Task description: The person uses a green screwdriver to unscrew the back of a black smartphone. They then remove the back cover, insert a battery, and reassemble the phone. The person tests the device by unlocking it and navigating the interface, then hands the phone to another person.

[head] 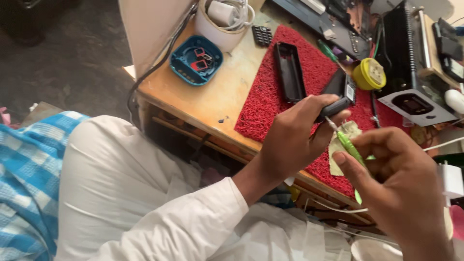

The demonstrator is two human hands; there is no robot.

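Note:
My left hand [295, 137] grips a small black phone body [340, 92] above a red mat [275, 96]. My right hand [396, 188] holds a green-handled screwdriver [350, 150]; its metal tip touches the lower end of the phone. Under the hands, on the mat, lies a pale scrap of paper [338, 152]. A black back cover [289, 71] lies on the mat to the left of the phone.
A wooden table [212, 96] carries a blue round tray [195, 60] with small parts, a white tub [222, 24] with a charger, a black keypad [262, 35], a yellow round container [369, 73] and a black device [411, 63]. A blue checked cloth [29, 179] lies at left.

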